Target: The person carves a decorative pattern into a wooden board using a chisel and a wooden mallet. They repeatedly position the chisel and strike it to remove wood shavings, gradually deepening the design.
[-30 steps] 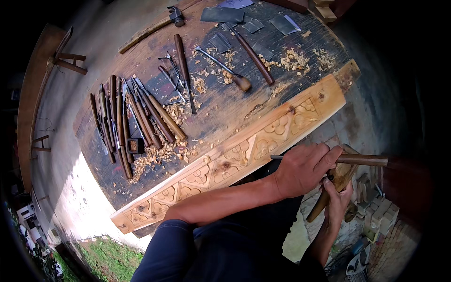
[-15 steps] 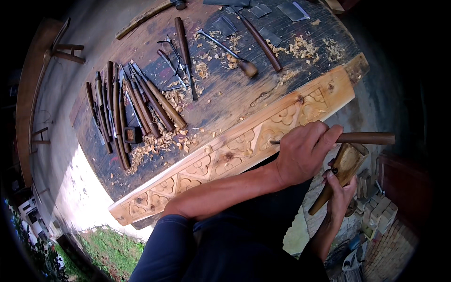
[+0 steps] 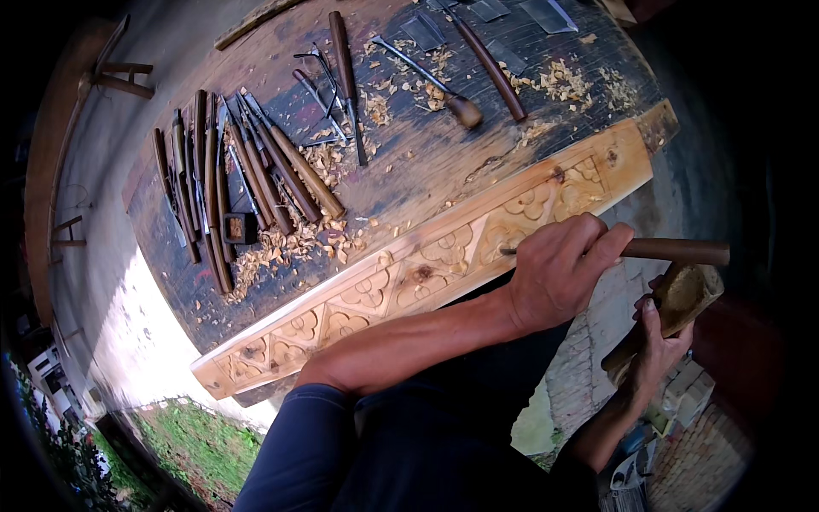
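L hand (image 3: 567, 264) wrapped round chisel (image 3: 678, 250) nr its blade, prob. for control; tip at carved face of board (image 3: 375, 290) (contact? can't tell). R hand (image 3: 662, 343) closed round mallet (image 3: 682, 294) nr its head, just beside chisel's handle. Board lies along table (image 3: 409, 196) edge, likely for easy reach; tools (image 3: 307, 171) bunched L.

The board (image 3: 440, 253) is honey-yellow, patterned with a row of triangles framing petalled flowers (image 3: 363, 288) and spotted with dark brown knots (image 3: 422, 273). The chisel (image 3: 678, 250) has a brown handle; the mallet (image 3: 687, 294) looks yellow-brown, though shade makes its lower part hard to judge. The table (image 3: 418, 188) is blackish with reddish-brown patches, the shavings (image 3: 269, 256) cream, the box (image 3: 246, 228) black, the sleeve (image 3: 299, 435) navy, the sheets (image 3: 423, 32) grey.
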`<state>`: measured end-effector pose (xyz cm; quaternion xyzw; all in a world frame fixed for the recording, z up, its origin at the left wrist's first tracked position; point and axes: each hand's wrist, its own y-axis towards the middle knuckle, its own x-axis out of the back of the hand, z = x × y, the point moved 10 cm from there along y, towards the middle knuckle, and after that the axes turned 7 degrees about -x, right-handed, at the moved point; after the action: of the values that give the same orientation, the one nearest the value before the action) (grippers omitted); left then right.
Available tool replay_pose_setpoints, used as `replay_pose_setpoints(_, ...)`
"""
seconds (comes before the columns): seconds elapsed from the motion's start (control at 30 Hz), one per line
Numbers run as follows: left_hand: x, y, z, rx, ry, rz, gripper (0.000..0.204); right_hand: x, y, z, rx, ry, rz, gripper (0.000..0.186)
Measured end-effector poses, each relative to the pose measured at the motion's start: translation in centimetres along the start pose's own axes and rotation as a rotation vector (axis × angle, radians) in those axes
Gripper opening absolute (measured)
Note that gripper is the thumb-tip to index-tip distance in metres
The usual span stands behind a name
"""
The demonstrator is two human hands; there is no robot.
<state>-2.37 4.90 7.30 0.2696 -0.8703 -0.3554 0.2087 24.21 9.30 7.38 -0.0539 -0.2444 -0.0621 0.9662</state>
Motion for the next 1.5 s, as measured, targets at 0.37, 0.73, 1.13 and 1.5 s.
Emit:
replay_pose_setpoints(0.37,0.3,-0.4,-0.2,-0.028,-0.031,-0.01,0.043,3.0,0.5,12.2,0.654,-0.446,-0.26,0.059)
replay_pose_setpoints(0.73,1.5,-0.6,-0.3,-0.026,-0.084,-0.069,0.028,2.9,-2.7,13.3,0.709,-0.683,-0.524,0.057)
replay_pose_setpoints(1.13,1.3,-1.1,-4.2,-0.338,-0.071,0.064,0.027,7.4,-1.8,11.6,0.519,-0.059,-0.461,0.057)
replay_pose_setpoints(1.5,1.2,-1.1,-2.3,-0.185,-0.124,-0.009,0.033,5.6,-2.2,9.5,0.388,-0.127,-0.42,0.053)
